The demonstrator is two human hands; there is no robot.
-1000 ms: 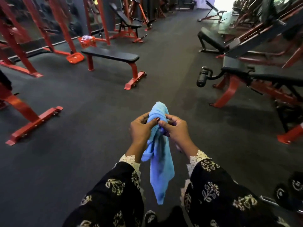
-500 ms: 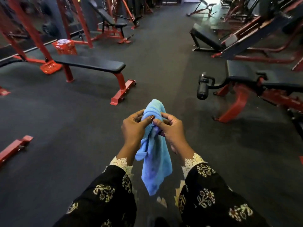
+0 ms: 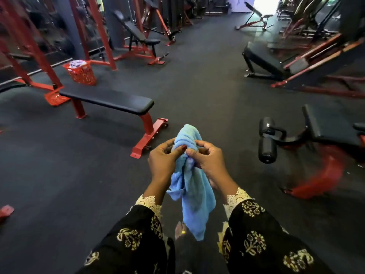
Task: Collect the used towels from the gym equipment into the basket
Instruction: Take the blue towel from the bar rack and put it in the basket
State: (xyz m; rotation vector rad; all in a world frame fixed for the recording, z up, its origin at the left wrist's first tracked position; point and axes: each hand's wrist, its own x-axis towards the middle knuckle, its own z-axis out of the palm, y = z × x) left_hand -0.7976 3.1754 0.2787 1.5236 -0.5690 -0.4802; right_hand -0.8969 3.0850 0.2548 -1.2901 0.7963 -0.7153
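Note:
A light blue towel (image 3: 192, 186) hangs in front of me, bunched at the top and trailing down between my forearms. My left hand (image 3: 162, 161) pinches its upper part from the left. My right hand (image 3: 209, 161) grips the same bunch from the right, fingertips nearly touching the left hand's. A red plastic basket (image 3: 82, 75) stands on the floor at the far left, behind the flat bench, with a pale purple towel (image 3: 77, 63) showing over its rim.
A flat black bench (image 3: 110, 99) on red legs lies between me and the basket. A red machine with black roller pads (image 3: 266, 141) stands close on the right. An incline bench (image 3: 138, 36) and racks line the back; dark floor (image 3: 197, 86) runs down the middle.
The view has moved forward and turned left: the bench and the basket have shifted right and look nearer. Both hands keep the same hold on the blue towel.

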